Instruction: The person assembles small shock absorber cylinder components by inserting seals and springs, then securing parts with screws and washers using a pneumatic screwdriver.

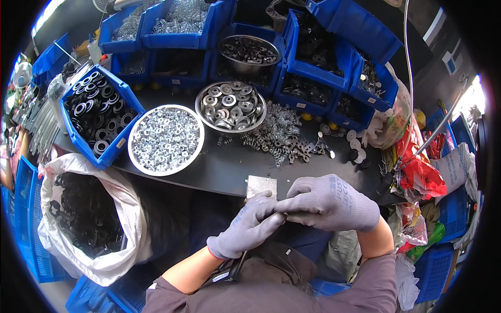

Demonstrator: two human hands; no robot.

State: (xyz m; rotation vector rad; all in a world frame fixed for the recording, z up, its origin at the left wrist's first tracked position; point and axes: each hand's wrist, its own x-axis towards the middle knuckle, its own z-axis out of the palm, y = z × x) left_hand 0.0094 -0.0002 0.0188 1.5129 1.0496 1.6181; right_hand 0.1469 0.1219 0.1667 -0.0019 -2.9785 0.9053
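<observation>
Your two gloved hands meet at the fingertips over the near edge of the table, the left hand (248,221) reaching in from the left and the right hand (334,202) curled over from the right. Thumbs and fingers of both are drawn together where they meet, but the fingers cover that spot, so you cannot tell from here whether either hand is pinching a piece. Just beyond your left fingertips lies the flat metal block (262,185), at the near edge of the black tabletop (222,166); whether your fingers touch it is unclear. Farther off stand a heap of springs (276,130) and, to its right, some flat metal pieces (300,149). To the left of the springs is a steel bowl (204,121) of large discs, and nearer left a white-rimmed bowl (132,148) full of small shiny parts. Left of that, a tilted blue bin (116,151) holds dark rings, with an open white sack (96,267) below it on the near side. Blue stacked bins (172,41) line the far side.
</observation>
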